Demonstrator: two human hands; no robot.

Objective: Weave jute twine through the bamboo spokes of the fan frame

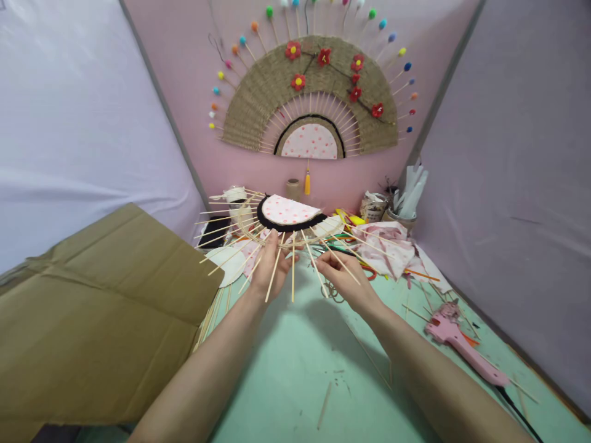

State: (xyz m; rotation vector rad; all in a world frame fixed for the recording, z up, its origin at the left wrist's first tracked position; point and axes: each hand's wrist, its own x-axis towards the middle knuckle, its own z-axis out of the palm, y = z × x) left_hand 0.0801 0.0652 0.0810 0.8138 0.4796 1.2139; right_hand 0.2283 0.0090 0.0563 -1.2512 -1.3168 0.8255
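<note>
A small fan frame (289, 211) hangs above the green table, with a pink-dotted white half circle, a black rim and thin wooden sticks spreading toward me. Twine runs around the sticks near the black rim. My left hand (273, 267) grips the frame from below, thumb on top near its middle. Right of it, my right hand (341, 274) is closed in a pinch among the front sticks; a thin strand seems to be at its fingertips, too small to make out clearly. Loops of twine (333, 291) dangle beneath, between the hands.
Brown cardboard (106, 320) covers the left side. A pink glue gun (466, 351) lies at the right near loose sticks. Dotted cloth (385, 246), scissors and jars stand or lie at the back. A large decorated fan (258, 92) hangs on the pink wall.
</note>
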